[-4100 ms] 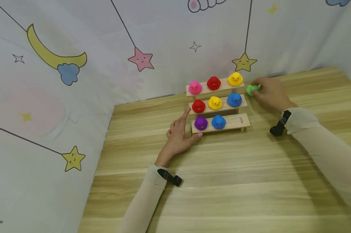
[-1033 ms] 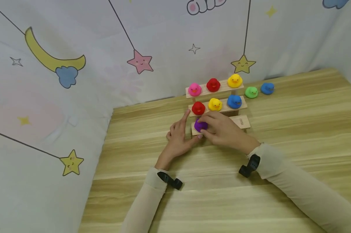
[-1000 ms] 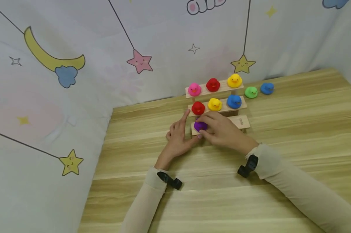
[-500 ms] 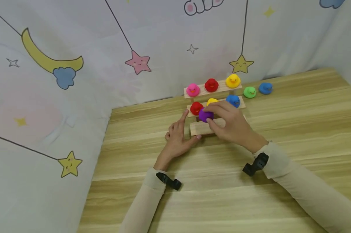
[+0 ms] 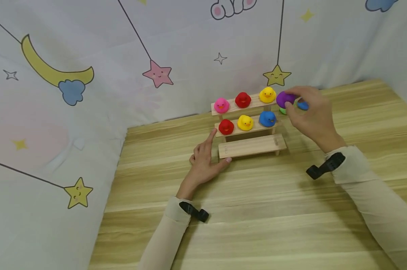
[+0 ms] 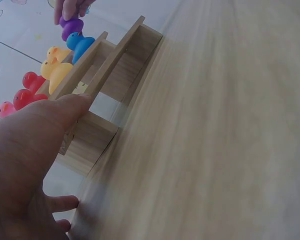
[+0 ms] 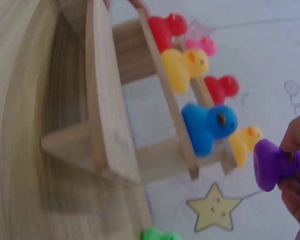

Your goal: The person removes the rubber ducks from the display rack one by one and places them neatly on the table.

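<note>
The purple duck [image 5: 285,99] is raised near the right end of the top step, pinched about its head between the thumb and fingers of the right hand [image 5: 313,112], probably because this grip leaves its base free. Partly hidden by it are a green duck [image 5: 283,111] and a blue duck [image 5: 303,105] on the bench [image 5: 250,225]. Beside them is a wooden stand [image 5: 252,146] of three steps. Its top step carries a pink duck [image 5: 221,105], an upper red duck [image 5: 242,100] and an upper yellow duck [image 5: 267,95]; the middle step carries a lower red duck [image 5: 226,127], a lower yellow duck [image 5: 245,123] and a second blue duck [image 5: 268,119], spaced apart, perhaps so each sits steadily. The left hand [image 5: 203,161] grips nothing; its index finger and thumb are spread against the stand's left end, seemingly to keep it from sliding.
</note>
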{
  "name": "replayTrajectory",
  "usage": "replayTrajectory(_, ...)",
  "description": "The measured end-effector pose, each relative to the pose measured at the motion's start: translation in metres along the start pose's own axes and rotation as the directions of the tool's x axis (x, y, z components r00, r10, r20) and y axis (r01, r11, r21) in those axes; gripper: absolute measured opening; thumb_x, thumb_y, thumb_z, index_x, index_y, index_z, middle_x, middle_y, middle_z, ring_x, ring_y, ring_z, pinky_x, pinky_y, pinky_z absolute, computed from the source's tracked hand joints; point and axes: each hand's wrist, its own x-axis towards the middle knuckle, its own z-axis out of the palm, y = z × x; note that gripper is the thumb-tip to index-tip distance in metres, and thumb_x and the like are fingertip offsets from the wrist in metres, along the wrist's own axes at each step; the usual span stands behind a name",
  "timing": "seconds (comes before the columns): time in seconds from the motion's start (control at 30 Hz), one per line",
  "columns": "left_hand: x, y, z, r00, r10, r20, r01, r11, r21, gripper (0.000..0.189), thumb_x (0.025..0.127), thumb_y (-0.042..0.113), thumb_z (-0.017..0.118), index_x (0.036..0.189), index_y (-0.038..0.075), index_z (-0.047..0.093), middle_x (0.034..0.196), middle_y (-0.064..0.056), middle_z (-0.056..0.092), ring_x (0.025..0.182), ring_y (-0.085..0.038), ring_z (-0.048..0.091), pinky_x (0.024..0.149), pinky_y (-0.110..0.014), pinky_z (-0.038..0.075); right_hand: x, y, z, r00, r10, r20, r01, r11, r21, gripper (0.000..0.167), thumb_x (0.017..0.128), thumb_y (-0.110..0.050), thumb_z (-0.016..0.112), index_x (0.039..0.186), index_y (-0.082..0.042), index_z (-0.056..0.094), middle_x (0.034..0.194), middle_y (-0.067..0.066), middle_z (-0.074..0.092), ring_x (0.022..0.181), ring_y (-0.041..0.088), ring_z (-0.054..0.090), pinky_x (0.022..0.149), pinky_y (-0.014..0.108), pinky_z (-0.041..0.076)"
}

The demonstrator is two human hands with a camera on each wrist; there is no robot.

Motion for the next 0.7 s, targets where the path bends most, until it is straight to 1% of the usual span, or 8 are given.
replayTrajectory(0.17,0.0,0.001,0.0,1.0,0.002,0.0,-0.002,1.0,0.0,0.106,0.097,0.055,0.073,0.165,0.061,-0.007,0.179,-0.003,0.024,0.158,-0.043,0.017,0.108,-0.07,0.017,-0.003,0.023,-0.009,0.999,0.02,-0.026,-0.021,0.998,-0.057,0.028,0.09,0.001,0.076,0.117,0.003,0.078,0.112,0.024,0.078,0.096,0.034,0.068,0.089,0.006,0.036)
replayTrajectory(0.23,-0.001,0.001,0.0,1.0,0.001,-0.001,-0.001,1.0,-0.001,0.105,0.097,0.054,0.073,0.166,0.06,-0.007,0.179,-0.004,0.024,0.158,-0.043,0.016,0.109,-0.07,0.017,-0.004,0.029,-0.011,0.999,0.022,-0.033,-0.024,0.997,-0.067,0.027,0.089,0.003,0.075,0.116,0.004,0.078,0.111,0.025,0.078,0.093,0.031,0.067,0.087,0.006,0.036)
replayTrajectory(0.3,-0.001,0.001,0.0,1.0,-0.002,-0.001,0.002,1.0,0.0,0.105,0.097,0.054,0.073,0.167,0.059,-0.006,0.179,-0.003,0.024,0.158,-0.043,0.016,0.109,-0.07,0.017,-0.004,0.034,-0.013,0.999,0.029,-0.041,-0.032,0.997,-0.071,0.027,0.089,0.003,0.074,0.115,0.005,0.078,0.109,0.025,0.078,0.092,0.024,0.066,0.086,0.005,0.037)
replayTrajectory(0.47,-0.001,0.002,0.0,1.0,0.002,-0.005,-0.002,1.0,-0.004,0.105,0.097,0.055,0.073,0.166,0.059,-0.006,0.179,-0.004,0.025,0.158,-0.044,0.017,0.109,-0.07,0.017,-0.005,0.042,-0.016,0.996,0.063,-0.065,-0.067,0.995,-0.073,0.027,0.088,0.002,0.072,0.114,0.004,0.079,0.11,0.025,0.079,0.094,-0.006,0.059,0.085,0.004,0.04)
replayTrajectory(0.53,0.0,0.002,0.0,1.0,0.007,-0.007,-0.007,1.0,-0.007,0.105,0.097,0.054,0.073,0.166,0.06,-0.006,0.179,-0.003,0.025,0.158,-0.045,0.018,0.109,-0.07,0.017,-0.005,0.044,-0.018,0.995,0.079,-0.061,-0.083,0.994,-0.069,0.027,0.089,0.003,0.072,0.115,0.004,0.079,0.112,0.026,0.079,0.096,-0.016,0.055,0.084,0.004,0.041)
replayTrajectory(0.6,-0.001,0.001,0.0,1.0,0.009,-0.007,-0.009,1.0,-0.011,0.105,0.097,0.054,0.073,0.166,0.061,-0.006,0.179,-0.003,0.025,0.158,-0.045,0.018,0.108,-0.07,0.017,-0.005,0.046,-0.019,0.994,0.098,-0.05,-0.102,0.992,-0.069,0.028,0.089,0.004,0.071,0.116,0.006,0.078,0.113,0.026,0.079,0.096,-0.02,0.053,0.083,0.005,0.042)
replayTrajectory(0.7,0.0,0.001,0.0,1.0,0.011,-0.006,-0.011,1.0,-0.015,0.105,0.097,0.054,0.073,0.165,0.061,-0.006,0.18,-0.003,0.024,0.158,-0.045,0.018,0.108,-0.07,0.016,-0.004,0.048,-0.021,0.991,0.128,-0.043,-0.131,0.988,-0.076,0.028,0.09,0.004,0.071,0.117,0.006,0.077,0.114,0.027,0.079,0.095,-0.023,0.052,0.083,0.005,0.041)
